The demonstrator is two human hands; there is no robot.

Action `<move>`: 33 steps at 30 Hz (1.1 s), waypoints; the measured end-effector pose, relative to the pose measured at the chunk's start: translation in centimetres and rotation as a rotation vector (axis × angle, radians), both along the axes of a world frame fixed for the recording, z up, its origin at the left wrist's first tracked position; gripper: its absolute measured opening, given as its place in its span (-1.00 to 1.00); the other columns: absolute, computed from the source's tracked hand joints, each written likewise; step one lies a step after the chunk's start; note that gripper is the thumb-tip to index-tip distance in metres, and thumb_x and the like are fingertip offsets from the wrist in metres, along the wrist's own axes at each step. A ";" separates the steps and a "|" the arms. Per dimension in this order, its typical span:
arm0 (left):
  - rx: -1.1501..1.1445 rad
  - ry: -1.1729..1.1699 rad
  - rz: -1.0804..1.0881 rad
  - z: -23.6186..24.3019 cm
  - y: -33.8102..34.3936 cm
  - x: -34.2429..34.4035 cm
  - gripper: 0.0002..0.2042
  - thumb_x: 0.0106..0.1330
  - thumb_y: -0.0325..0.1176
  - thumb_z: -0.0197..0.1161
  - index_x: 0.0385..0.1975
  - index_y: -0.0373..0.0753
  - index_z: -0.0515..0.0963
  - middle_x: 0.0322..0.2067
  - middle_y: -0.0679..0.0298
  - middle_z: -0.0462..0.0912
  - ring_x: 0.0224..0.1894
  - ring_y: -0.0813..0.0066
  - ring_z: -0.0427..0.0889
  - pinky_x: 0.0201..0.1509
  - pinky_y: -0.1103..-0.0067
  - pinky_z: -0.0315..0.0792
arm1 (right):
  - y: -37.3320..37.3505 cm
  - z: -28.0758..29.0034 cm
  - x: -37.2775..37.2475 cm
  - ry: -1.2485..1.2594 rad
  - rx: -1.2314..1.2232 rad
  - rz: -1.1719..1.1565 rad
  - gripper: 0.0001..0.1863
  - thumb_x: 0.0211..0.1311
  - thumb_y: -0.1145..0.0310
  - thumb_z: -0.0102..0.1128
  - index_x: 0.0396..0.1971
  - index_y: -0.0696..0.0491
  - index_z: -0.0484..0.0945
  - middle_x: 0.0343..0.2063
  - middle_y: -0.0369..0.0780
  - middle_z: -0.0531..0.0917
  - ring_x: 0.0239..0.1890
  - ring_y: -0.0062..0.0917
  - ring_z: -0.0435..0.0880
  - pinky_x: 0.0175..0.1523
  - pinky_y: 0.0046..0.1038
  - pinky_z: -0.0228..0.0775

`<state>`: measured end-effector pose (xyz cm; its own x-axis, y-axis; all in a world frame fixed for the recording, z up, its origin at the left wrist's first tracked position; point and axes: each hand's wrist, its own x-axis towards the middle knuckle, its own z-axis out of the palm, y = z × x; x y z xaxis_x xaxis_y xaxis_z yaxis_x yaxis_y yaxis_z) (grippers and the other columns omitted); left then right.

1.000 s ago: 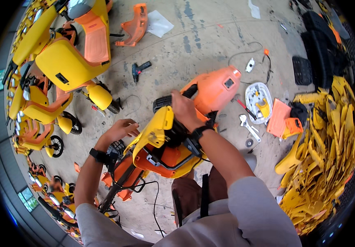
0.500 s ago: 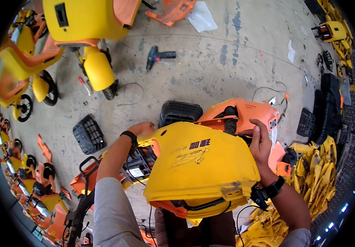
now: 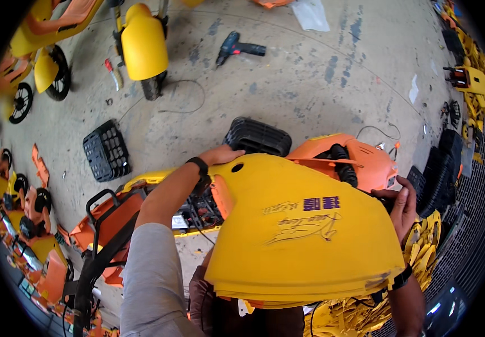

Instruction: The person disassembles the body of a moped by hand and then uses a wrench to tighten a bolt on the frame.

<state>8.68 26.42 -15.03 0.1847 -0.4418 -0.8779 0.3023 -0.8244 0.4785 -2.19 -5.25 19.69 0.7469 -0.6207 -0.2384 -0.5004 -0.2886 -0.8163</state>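
Observation:
A large curved yellow scooter body panel (image 3: pixel 304 247), with dark purple print and black scribbles on it, spans the space in front of me. My left hand (image 3: pixel 224 154) is closed on its far left corner, beside a round hole. At the right edge my right hand (image 3: pixel 402 209) grips the panel, fingers curled around its rim; part of that hand is hidden behind the panel. Below and left of it lies an orange and yellow scooter body (image 3: pixel 220 194) with wiring and an open compartment. Behind the panel sits an orange scooter shell (image 3: pixel 369 163) with a black ribbed boot.
Black crates (image 3: pixel 106 150) and a black plastic tray (image 3: pixel 258 136) lie on the concrete floor. Farther off are a cordless drill (image 3: pixel 239 49) and a red-handled screwdriver (image 3: pixel 113 74). Scooters stand at the left; yellow panels (image 3: pixel 422 238) are piled at the right.
The yellow panel has shifted right and turned, its print now farther right. Both hands have moved with it to the right, still on its edges. The view has tilted downward.

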 end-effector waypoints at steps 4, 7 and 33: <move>0.007 -0.011 0.119 -0.2 -0.1 -0.4 -0.38 0.25 0.17 0.02 -0.31 -0.42 0.62 -0.25 -0.03 0.62 -0.23 0.15 0.60 -0.16 0.35 0.40 | -0.9 -0.9 -0.7 0.003 -0.093 0.057 -0.60 0.47 0.15 -0.27 -0.01 0.16 0.37 -0.50 -0.18 0.67 -0.43 -0.60 0.64 -0.27 -0.61 0.37; 0.021 0.020 0.207 0.3 0.3 -0.6 -0.42 0.23 0.13 0.09 -0.36 -0.43 0.63 -0.33 0.00 0.64 -0.28 0.20 0.61 -0.21 0.36 0.41 | -0.9 -1.0 -0.7 -0.020 -0.136 0.116 -0.59 0.46 0.13 -0.26 -0.01 0.16 0.36 -0.50 -0.17 0.67 -0.43 -0.59 0.64 -0.25 -0.60 0.37; -0.022 -0.055 0.443 6.8 1.1 -0.7 -0.43 0.11 0.09 0.22 -0.54 -0.50 0.61 -0.56 0.07 0.63 -0.54 0.34 0.62 -0.41 0.51 0.46 | -1.0 -1.0 -0.5 -0.037 -0.094 0.185 -0.62 0.48 0.24 -0.30 0.02 0.23 0.33 -0.40 -0.08 0.64 -0.28 -0.46 0.64 -0.09 -0.50 0.43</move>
<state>7.99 27.51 -8.21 0.4064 -0.3284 -0.8527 0.5978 -0.6102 0.5199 -2.71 -6.20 18.66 0.8576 -0.4900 -0.1560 -0.4016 -0.4488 -0.7983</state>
